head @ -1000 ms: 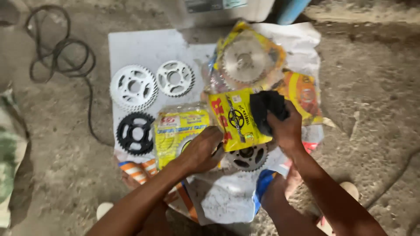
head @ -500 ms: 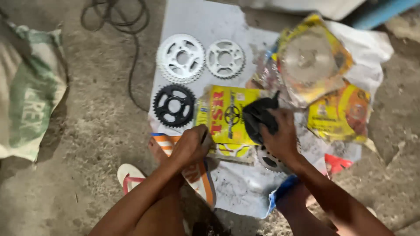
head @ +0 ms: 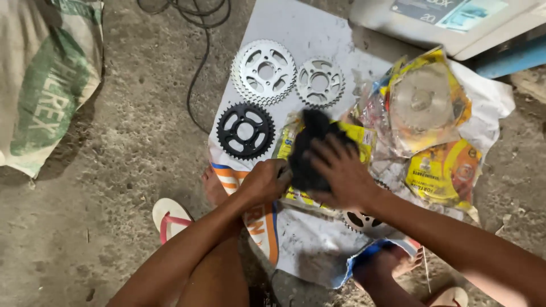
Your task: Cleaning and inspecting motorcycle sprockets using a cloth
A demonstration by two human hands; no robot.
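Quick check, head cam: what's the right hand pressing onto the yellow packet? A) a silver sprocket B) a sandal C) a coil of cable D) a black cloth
D: the right hand lies spread over a black cloth on top of the yellow packet, while the left hand grips the packet's near edge; the two silver sprockets lie bare and untouched further up the sheet.

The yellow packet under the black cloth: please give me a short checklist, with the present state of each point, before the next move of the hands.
1. Left hand grips the yellow packet at its edge: ok.
2. Right hand presses the black cloth flat on the packet: ok.
3. Packet sealed: cannot tell, the cloth covers it.
4. Black sprocket lies apart from both hands: ok.
5. Two silver sprockets lie apart from the cloth: ok.
6. Packet rests fully on the white sheet: cannot tell.
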